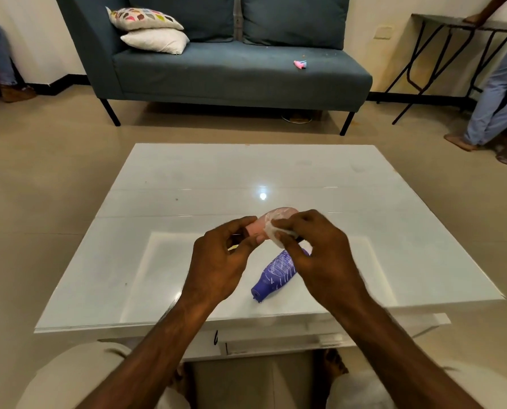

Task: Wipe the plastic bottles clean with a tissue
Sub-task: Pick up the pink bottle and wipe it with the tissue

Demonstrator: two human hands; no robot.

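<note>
My left hand (217,261) holds a pale pink plastic bottle (256,227) above the white table (187,178), gripping its near end. My right hand (320,249) presses a white tissue (273,228) against the far part of the pink bottle, and the tissue covers much of that end. A purple plastic bottle (276,274) with white print lies on its side on the table below my hands, cap toward me; my right hand hides its far end.
A blue-grey sofa (231,69) with two cushions and a small pink item stands beyond the table. A person's legs (494,93) stand at the right by a folding table. Another person's leg shows at the far left. My knees are under the table's near edge.
</note>
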